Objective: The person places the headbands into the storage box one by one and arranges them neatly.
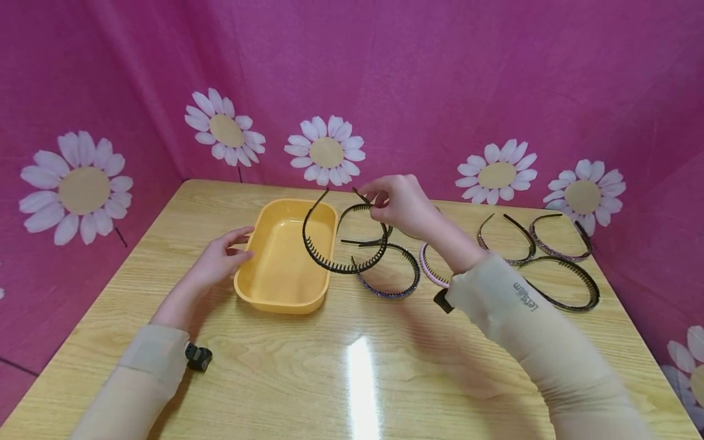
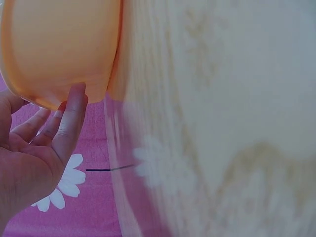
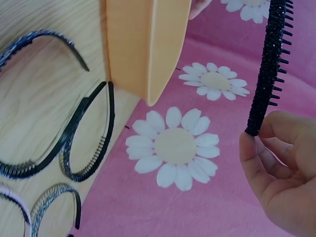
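one yellow tub (image 1: 283, 263), left hand (image 1: 214, 264) touching; right hand (image 1: 404, 203) pinches black headband (image 3: 269, 59)

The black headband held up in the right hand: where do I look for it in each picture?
Head: the black headband is near the middle, below the right hand, partly in front of the tray's right edge.
Left wrist: not in it.
Right wrist: along the top right, above the fingertips.
Shared landmark: the yellow tray, left of centre in the head view, top left in the left wrist view, top centre in the right wrist view.
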